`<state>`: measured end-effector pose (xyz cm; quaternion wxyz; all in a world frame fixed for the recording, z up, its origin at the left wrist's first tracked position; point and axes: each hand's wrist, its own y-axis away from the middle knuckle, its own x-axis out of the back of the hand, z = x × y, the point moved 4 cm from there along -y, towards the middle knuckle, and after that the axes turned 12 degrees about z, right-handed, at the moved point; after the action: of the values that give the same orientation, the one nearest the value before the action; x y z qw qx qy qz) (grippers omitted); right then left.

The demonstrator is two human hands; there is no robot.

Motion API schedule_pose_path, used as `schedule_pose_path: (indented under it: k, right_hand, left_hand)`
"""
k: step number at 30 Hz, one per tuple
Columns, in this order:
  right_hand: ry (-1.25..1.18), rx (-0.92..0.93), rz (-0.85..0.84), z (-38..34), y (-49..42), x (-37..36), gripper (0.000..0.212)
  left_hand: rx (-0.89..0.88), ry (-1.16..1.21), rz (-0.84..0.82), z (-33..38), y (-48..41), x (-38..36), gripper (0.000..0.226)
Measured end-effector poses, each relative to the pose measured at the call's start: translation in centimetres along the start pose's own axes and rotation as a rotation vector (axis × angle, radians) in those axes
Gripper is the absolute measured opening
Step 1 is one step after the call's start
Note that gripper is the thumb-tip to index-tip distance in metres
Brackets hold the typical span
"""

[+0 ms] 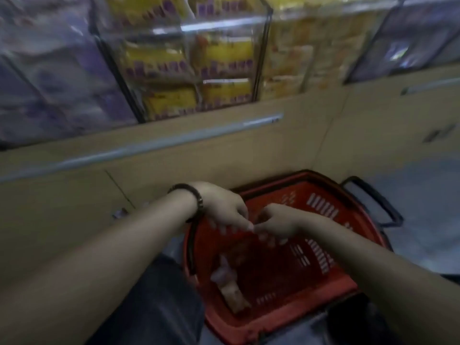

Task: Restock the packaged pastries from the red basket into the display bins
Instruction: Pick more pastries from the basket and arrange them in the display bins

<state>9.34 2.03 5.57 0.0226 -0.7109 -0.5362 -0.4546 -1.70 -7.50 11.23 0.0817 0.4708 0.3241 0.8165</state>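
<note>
Both forearms fill the bottom of my feed, the left one wearing a dark beaded bracelet (191,195), and they converge over the red basket (333,290) that sits on the floor against the beige cabinet front (224,150). My left hand (221,207) and right hand (276,222) meet fingertip to fingertip above the basket's middle, fingers pointing down. Motion blur smears them, so I cannot tell whether either one pinches a wrapper or both are loose. Below the hands and nearer the left one, the remaining packaged pastries (234,293) lie low against the basket's near-left wall. The clearest packet has its long axis running from upper left to lower right. I judge the left hand has the shorter drop to it, straight down past the black handle (191,247). Overhead, the clear display bins (189,70) hold yellow packs, with purplish ones to their left.
</note>
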Motion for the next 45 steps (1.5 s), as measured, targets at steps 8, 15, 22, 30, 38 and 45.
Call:
schedule_pose_path:
  k: [8, 15, 22, 30, 38, 45]
  right_hand:
    - [0.079, -0.236, -0.183, 8.6, -5.9, -10.6, 0.042]
    - [0.08, -0.327, -0.297, 10.6, -10.4, -20.9, 0.055]
    - [0.136, -0.388, -0.48, 11.3, -11.4, -24.1, 0.04]
    - [0.33, -0.261, -0.541, 12.4, -13.2, -22.6, 0.081]
    - [-0.409, -0.399, -0.495, 10.3, -10.6, -18.0, 0.042]
    - [-0.801, -0.159, -0.27, 5.9, -9.6, -10.5, 0.05]
  left_hand:
    - [0.046, -0.118, -0.083, -2.5, -5.2, -1.5, 0.04]
    - [0.027, -0.045, -0.058, -3.6, -5.7, -0.6, 0.044]
    - [0.043, -0.036, -0.039, -4.3, -6.3, -0.1, 0.051]
    - [0.041, -0.028, -0.012, -3.9, -6.4, 0.4, 0.051]
    - [0.109, -0.001, -0.037, -5.6, -6.2, -0.1, 0.047]
    - [0.125, -0.139, 0.018, -5.4, -5.7, -0.4, 0.07]
